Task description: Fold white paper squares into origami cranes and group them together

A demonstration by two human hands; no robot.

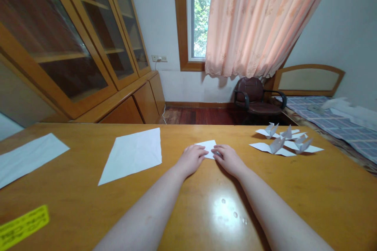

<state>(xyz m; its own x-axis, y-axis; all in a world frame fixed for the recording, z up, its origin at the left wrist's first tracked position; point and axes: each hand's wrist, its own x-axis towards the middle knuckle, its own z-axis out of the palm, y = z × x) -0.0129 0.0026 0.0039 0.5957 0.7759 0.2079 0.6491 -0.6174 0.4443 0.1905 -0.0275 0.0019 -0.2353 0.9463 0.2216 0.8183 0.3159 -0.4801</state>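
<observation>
A small piece of folded white paper [209,147] lies on the wooden table [135,211] between my two hands. My left hand [192,158] rests on its left side, fingers curled over the edge. On the opposite side my right hand [228,157] grips the paper's right edge with bent fingers. My palms hide part of the paper, so its full outline cannot be made out. Several folded paper cranes [277,145] with raised wings stand at the right of the table, apart from my right hand.
A white paper sheet [132,155] lies left of my hands, another sheet [32,157] farther left. A yellow label with writing [25,225] is at the lower left. Beyond the table are a glass-door cabinet [123,86], an armchair [250,90] and a bed [338,119].
</observation>
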